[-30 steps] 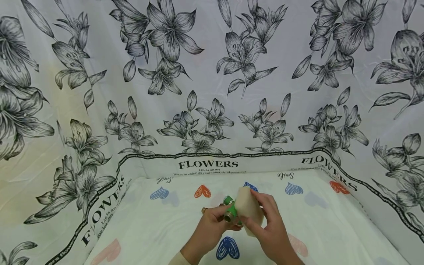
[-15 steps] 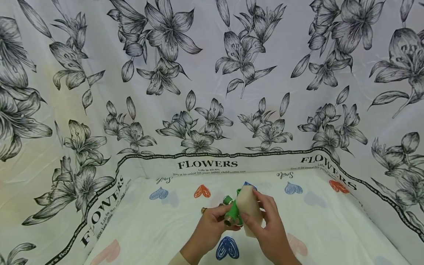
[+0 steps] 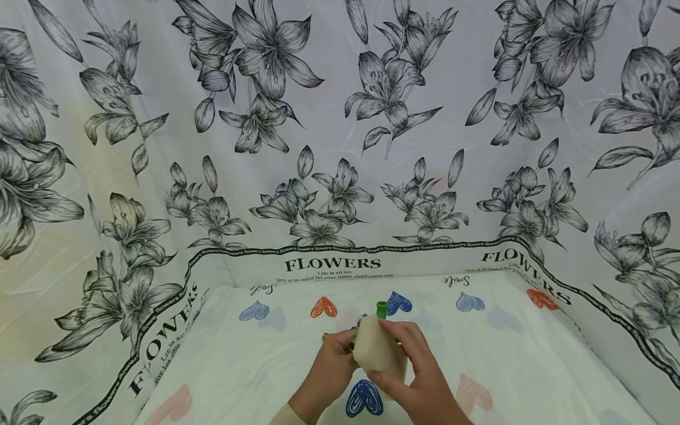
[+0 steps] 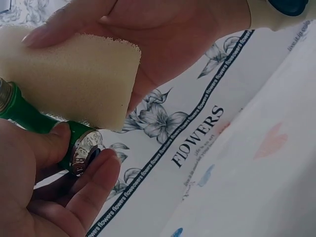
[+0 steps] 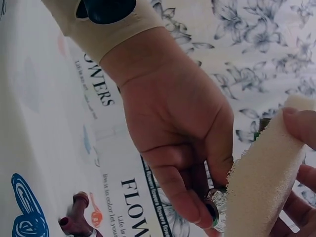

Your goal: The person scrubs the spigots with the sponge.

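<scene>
My left hand grips a green pipe fitting, thumb on its body and fingers beside its chrome ring. A threaded metal end shows at the left edge of the left wrist view. In the head view, only one green end of the fitting and bits of its side stick out from behind a cream sponge. My right hand pinches this thick sponge block between thumb and fingers. The sponge lies against the fitting, its long face along the green body.
A dark reddish-brown fitting lies on the white cloth, in the right wrist view; a brass end peeks out beside the left hand in the head view. Heart-printed cloth covers the table. A flower-printed curtain stands behind and at both sides.
The sponge has moved left with the right hand and now covers most of the green fitting, including its threaded end that showed before. The left hand has stayed nearly in place.
</scene>
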Motion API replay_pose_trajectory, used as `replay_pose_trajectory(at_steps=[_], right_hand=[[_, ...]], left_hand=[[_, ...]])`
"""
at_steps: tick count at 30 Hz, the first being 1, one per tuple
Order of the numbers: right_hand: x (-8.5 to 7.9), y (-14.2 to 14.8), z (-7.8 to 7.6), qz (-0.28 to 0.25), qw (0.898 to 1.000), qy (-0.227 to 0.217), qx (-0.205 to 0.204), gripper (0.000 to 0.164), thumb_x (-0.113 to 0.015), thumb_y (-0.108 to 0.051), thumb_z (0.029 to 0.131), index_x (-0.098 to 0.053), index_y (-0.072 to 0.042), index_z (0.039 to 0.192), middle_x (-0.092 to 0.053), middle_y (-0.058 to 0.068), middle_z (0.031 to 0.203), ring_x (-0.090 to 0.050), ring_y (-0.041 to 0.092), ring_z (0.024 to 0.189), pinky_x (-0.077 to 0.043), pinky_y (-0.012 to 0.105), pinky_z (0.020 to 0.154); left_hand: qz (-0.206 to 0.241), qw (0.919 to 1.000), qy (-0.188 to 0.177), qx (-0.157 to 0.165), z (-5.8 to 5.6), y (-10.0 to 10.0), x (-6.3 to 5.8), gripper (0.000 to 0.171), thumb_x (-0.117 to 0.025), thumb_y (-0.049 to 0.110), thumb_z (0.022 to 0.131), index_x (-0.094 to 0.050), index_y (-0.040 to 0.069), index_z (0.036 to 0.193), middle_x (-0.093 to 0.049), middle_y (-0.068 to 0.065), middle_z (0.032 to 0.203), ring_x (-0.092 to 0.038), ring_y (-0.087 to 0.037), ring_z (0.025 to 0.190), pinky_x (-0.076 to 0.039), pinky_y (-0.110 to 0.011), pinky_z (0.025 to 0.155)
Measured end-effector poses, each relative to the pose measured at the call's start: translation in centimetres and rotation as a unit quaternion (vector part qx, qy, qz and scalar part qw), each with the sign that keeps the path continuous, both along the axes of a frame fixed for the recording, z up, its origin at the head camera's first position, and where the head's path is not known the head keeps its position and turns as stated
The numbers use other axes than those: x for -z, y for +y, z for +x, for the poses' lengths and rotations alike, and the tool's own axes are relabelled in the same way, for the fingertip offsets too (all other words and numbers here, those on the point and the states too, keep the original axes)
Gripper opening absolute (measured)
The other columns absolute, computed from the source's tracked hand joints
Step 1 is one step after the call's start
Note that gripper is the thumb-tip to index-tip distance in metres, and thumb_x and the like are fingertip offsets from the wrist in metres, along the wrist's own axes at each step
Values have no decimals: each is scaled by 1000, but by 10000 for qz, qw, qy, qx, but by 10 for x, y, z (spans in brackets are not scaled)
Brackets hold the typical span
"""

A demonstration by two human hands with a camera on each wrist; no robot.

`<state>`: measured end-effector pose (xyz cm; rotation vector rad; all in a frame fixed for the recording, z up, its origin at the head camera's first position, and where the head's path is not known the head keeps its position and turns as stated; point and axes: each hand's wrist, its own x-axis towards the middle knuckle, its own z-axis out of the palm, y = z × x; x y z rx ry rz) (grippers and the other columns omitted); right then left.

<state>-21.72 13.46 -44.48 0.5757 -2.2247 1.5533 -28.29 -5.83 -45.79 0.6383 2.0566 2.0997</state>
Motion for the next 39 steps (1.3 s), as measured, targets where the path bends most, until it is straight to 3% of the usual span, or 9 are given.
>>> replay_pose_trajectory(at_steps=[6, 11, 15, 19, 25, 28, 33, 37, 39], right_hand=[[-1, 1, -1, -109, 9998, -38, 131, 72, -90, -24, 94, -55, -37, 157, -53, -8, 143, -54, 24, 130, -53, 55, 107], [2, 5, -5, -42, 9983, 61, 575, 73, -90, -24, 94, -55, -34, 157, -53, -9, 142, -53, 21, 129, -55, 50, 103], [5, 12, -11, 24, 9958, 171, 900, 73, -89, -22, 95, -55, -32, 158, -53, -9, 140, -52, 18, 127, -55, 47, 101], [7, 17, -17, 56, 9945, 204, 1027, 73, -89, -21, 95, -54, -28, 159, -53, -5, 140, -52, 18, 126, -55, 46, 99], [7, 22, -22, -211, 9908, -156, 1331, 70, -87, -25, 97, -54, -22, 159, -54, 2, 137, -54, 21, 120, -54, 45, 96], [8, 22, -21, -366, 9907, -376, 1254, 69, -85, -28, 99, -53, -20, 159, -53, 3, 138, -55, 23, 121, -55, 42, 98], [11, 16, -16, -405, 9939, -399, 945, 68, -83, -29, 101, -51, -22, 161, -52, 2, 140, -55, 22, 123, -55, 40, 100], [13, 8, -11, -255, 9964, -362, 722, 70, -86, -28, 98, -54, -31, 159, -52, -5, 142, -54, 22, 126, -53, 53, 103], [13, 5, -9, -172, 9978, -340, 551, 71, -88, -28, 95, -55, -36, 157, -52, -8, 142, -54, 23, 128, -52, 56, 104]], left_hand=[[39, 10000, 2, 88, 0, 0, 1, 26, -67, -2, 104, -79, 0, 127, -76, -10, 122, -67, -24, 113, -63, -34, 90], [277, 9988, -21, 404, 4, 4, 0, 30, -71, -1, 103, -77, 2, 132, -75, -12, 127, -70, -27, 118, -63, -38, 93], [473, 9959, 111, 757, 7, 7, 1, 29, -70, 2, 105, -75, -2, 134, -72, -17, 127, -72, -30, 114, -63, -44, 92], [490, 9954, 138, 806, 8, 8, 0, 25, -71, 6, 106, -77, -6, 128, -70, -16, 122, -75, -28, 107, -64, -43, 90], [491, 9949, 63, 883, 8, 8, -2, 33, -71, 6, 106, -72, -3, 138, -69, -19, 126, -76, -29, 106, -64, -43, 90], [472, 9946, 11, 930, 9, 7, -2, 38, -71, 8, 106, -70, 0, 143, -69, -18, 128, -76, -30, 107, -64, -42, 90], [430, 9964, -15, 730, 9, 8, 0, 32, -69, 8, 108, -73, 0, 138, -71, -16, 127, -75, -30, 107, -65, -42, 89], [275, 9990, -123, 333, 6, 7, 3, 26, -66, 8, 109, -76, -2, 131, -75, -14, 123, -75, -28, 105, -64, -39, 90], [198, 9997, -123, 96, 5, 6, 3, 28, -65, 8, 109, -74, -3, 133, -75, -14, 127, -72, -29, 114, -62, -40, 96]])
